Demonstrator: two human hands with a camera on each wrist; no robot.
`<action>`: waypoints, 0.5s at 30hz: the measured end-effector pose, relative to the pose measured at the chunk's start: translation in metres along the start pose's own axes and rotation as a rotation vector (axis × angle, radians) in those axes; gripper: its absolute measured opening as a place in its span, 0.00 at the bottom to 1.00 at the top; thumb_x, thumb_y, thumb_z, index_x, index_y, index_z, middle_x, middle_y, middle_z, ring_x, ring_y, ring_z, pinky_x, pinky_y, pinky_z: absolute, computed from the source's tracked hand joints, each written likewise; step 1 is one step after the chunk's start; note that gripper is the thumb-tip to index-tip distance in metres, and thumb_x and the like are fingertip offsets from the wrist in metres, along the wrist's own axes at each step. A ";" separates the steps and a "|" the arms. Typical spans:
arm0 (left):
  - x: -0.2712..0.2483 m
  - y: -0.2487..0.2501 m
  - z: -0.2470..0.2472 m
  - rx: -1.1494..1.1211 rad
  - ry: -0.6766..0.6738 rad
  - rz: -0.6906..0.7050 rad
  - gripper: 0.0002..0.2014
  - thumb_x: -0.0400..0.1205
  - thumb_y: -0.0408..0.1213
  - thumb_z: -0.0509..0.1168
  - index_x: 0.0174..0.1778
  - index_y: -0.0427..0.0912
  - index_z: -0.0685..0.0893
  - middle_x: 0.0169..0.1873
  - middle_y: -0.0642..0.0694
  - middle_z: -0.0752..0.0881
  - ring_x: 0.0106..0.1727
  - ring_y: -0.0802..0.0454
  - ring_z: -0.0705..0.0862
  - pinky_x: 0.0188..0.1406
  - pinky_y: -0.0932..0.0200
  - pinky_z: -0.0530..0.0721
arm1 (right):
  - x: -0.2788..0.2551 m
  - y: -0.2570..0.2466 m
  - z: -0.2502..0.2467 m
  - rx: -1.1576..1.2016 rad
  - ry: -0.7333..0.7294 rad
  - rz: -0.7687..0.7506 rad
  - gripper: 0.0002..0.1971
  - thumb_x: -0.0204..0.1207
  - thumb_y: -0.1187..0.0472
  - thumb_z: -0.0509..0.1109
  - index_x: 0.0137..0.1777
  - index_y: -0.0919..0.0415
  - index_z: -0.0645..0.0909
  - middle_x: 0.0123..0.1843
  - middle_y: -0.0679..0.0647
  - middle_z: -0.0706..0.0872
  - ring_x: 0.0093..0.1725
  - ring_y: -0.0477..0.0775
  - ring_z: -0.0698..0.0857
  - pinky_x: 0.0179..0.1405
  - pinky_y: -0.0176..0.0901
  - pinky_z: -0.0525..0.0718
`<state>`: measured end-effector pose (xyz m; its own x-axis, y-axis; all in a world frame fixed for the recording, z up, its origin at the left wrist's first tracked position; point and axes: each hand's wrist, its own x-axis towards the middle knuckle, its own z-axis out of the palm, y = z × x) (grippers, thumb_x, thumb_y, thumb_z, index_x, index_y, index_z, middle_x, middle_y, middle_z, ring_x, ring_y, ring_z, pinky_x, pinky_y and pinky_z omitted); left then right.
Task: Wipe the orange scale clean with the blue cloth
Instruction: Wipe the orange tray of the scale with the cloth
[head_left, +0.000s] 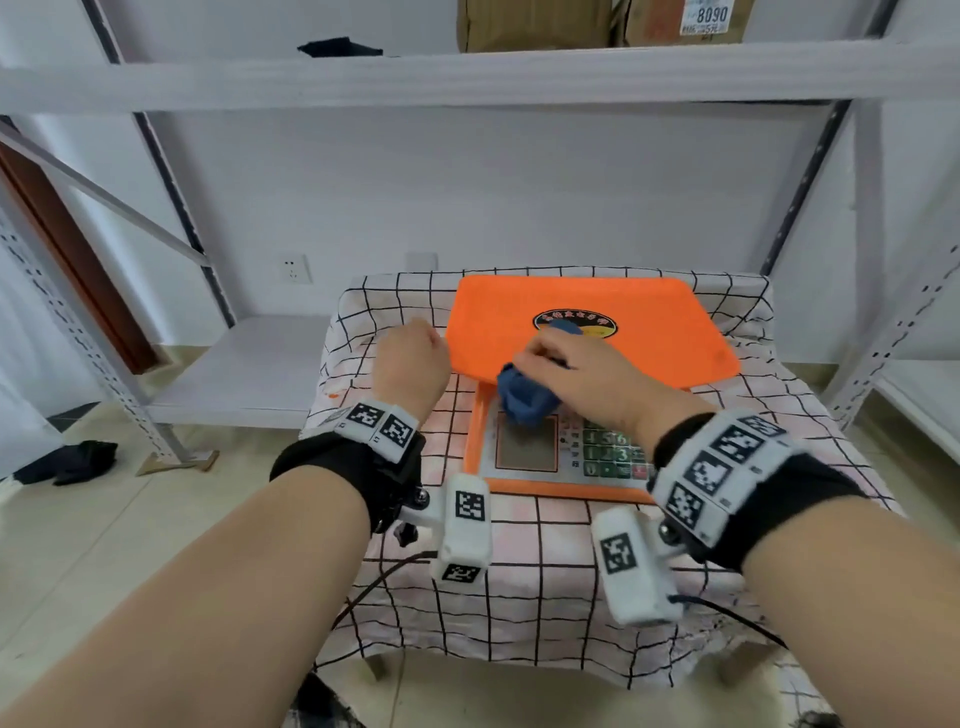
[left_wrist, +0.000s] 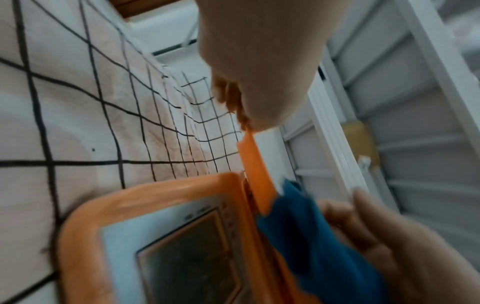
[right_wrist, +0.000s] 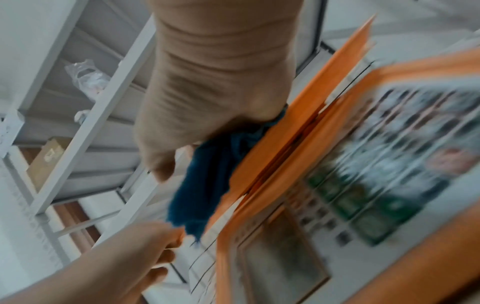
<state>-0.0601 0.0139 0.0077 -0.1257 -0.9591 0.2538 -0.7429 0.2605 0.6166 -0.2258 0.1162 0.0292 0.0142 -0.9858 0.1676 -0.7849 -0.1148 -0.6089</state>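
Note:
The orange scale (head_left: 649, 332) sits on a small table under a checked cloth (head_left: 545, 571). Its flat platter is at the back. The display and keypad panel (head_left: 524, 452) faces me. My right hand (head_left: 571, 364) grips the bunched blue cloth (head_left: 524, 400) and presses it on the platter's front left edge, above the display. In the right wrist view the blue cloth (right_wrist: 207, 185) hangs below my palm against the orange edge. My left hand (head_left: 415, 343) is curled at the platter's left edge. In the left wrist view its fingers (left_wrist: 233, 102) hold the platter's corner (left_wrist: 252, 156).
Grey metal shelving (head_left: 467, 73) surrounds the table, with cardboard boxes (head_left: 535, 23) and a dark rag (head_left: 340, 48) on the upper shelf. A dark cloth (head_left: 67, 460) lies on the floor at left. A black cable (head_left: 384, 577) hangs over the table's front.

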 end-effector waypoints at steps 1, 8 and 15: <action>-0.003 0.004 0.001 0.102 0.059 0.050 0.10 0.81 0.32 0.57 0.51 0.38 0.83 0.49 0.39 0.83 0.53 0.39 0.79 0.52 0.50 0.78 | -0.008 0.009 -0.007 -0.054 0.050 0.007 0.14 0.82 0.46 0.58 0.48 0.56 0.77 0.44 0.52 0.84 0.44 0.54 0.81 0.46 0.51 0.78; -0.035 0.052 0.017 0.292 -0.024 0.392 0.15 0.84 0.49 0.56 0.59 0.50 0.84 0.64 0.48 0.77 0.68 0.43 0.71 0.66 0.48 0.66 | -0.052 0.071 -0.030 -0.695 0.273 0.128 0.23 0.83 0.43 0.50 0.60 0.58 0.79 0.57 0.56 0.80 0.59 0.62 0.75 0.61 0.53 0.68; -0.052 0.061 0.030 0.209 -0.265 0.650 0.19 0.80 0.57 0.62 0.57 0.49 0.86 0.49 0.49 0.78 0.56 0.50 0.74 0.59 0.51 0.75 | -0.055 0.078 -0.049 -0.673 0.318 0.262 0.28 0.78 0.37 0.53 0.57 0.62 0.79 0.55 0.59 0.82 0.56 0.63 0.80 0.56 0.53 0.76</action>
<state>-0.1181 0.0764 0.0096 -0.7190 -0.6194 0.3152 -0.5707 0.7850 0.2408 -0.3179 0.1673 0.0104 -0.3214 -0.8763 0.3589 -0.9458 0.3159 -0.0758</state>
